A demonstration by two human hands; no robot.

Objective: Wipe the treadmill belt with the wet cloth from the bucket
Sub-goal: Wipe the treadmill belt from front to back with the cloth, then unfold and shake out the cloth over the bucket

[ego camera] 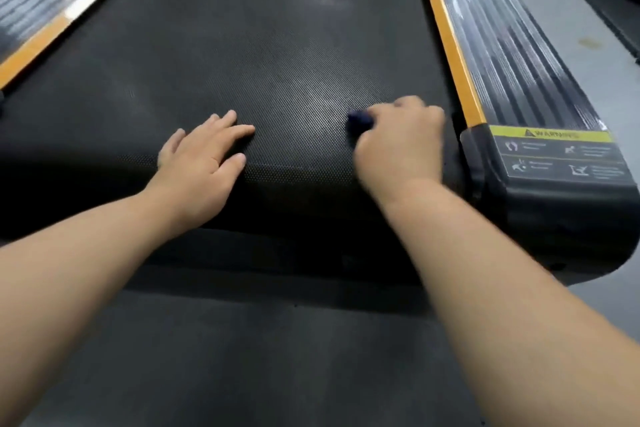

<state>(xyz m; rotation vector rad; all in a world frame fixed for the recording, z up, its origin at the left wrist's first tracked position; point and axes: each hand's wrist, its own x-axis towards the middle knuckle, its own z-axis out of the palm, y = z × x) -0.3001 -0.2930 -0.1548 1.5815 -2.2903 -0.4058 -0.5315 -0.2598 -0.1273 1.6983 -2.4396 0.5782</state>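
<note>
The black textured treadmill belt (249, 45) fills the middle of the view and runs away from me. My left hand (202, 158) lies flat on the belt's near end, fingers spread and straight. My right hand (401, 146) is curled over a dark blue cloth (360, 120) and presses it against the belt near the right edge. Only a small bunch of the cloth shows at my thumb side; the hand hides the remainder. The bucket is out of view.
Orange-edged side rails flank the belt, the right rail (498, 55) ribbed and grey, the left rail (45, 7) partly seen. A black end cap with a yellow warning label (554, 152) sits right of my right hand. A dark rubber floor mat (242, 357) lies below.
</note>
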